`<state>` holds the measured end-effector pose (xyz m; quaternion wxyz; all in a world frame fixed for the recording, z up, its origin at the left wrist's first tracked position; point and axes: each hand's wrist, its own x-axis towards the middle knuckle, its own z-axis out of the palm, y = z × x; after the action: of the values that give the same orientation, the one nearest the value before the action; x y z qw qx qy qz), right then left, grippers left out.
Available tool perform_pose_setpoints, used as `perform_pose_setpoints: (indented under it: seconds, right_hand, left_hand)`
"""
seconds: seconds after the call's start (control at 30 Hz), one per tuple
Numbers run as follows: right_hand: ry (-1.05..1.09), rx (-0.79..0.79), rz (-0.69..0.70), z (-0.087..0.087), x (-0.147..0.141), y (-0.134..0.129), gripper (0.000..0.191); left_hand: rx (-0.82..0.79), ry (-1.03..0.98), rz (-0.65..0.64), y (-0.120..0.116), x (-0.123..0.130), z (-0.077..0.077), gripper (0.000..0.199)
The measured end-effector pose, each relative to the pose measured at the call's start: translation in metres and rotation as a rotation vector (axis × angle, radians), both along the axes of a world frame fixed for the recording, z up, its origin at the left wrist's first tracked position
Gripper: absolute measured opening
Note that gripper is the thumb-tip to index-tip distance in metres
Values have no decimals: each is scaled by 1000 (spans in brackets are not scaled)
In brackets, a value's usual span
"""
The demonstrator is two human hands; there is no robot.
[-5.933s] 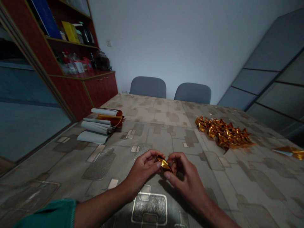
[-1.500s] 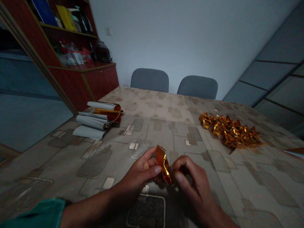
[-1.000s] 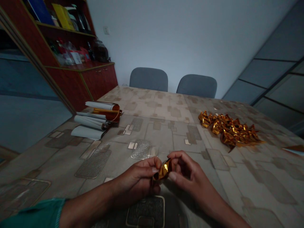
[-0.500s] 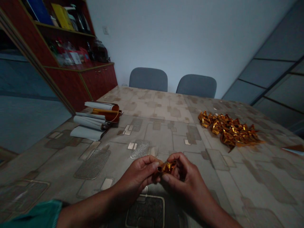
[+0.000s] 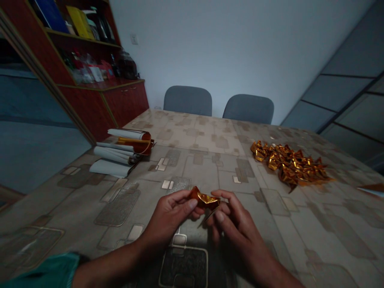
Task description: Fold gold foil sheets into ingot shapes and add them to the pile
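Observation:
Between my two hands, above the near part of the table, is a folded piece of shiny gold foil paper [image 5: 207, 201]. My left hand [image 5: 177, 210] pinches its left end between thumb and fingers. At the right end, my right hand [image 5: 232, 218] holds the folded edge with curled fingers, its thumb below and index finger on top. A pointed flap hangs beneath the piece. Farther right on the table lies a cluster of several similar folded gold paper pieces [image 5: 289, 162].
A patterned cloth covers the table [image 5: 204, 168]. On the left lies a stack of curled gold and white paper sheets [image 5: 120, 154]; a single sheet [image 5: 372, 188] lies at the right edge. Two grey chairs [image 5: 187, 100] stand behind, and a red-brown cabinet [image 5: 124, 100] at the back left.
My fingers have shifted on the gold paper. Its left end now rises to a point and a flap shows below. My right hand has opened slightly and sits a little lower.

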<state>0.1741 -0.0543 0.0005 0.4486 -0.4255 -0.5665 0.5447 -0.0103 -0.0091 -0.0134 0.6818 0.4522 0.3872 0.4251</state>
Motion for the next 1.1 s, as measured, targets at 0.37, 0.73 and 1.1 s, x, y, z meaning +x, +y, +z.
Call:
perform_pose_setpoints:
  seconds: [0.37,0.73,1.1]
  right_hand:
    - [-379,386,-149,7,9,8,12]
    - [-459,513,-293,1,1,10,15]
    - [-468,529,-279,1,0,6,22]
  left_hand:
    - [-60,-18,-121,3,-1,-7,35]
    - [72,102,-135,-4,1,2,29]
    - [147,96,-194,-4,2,4,29]
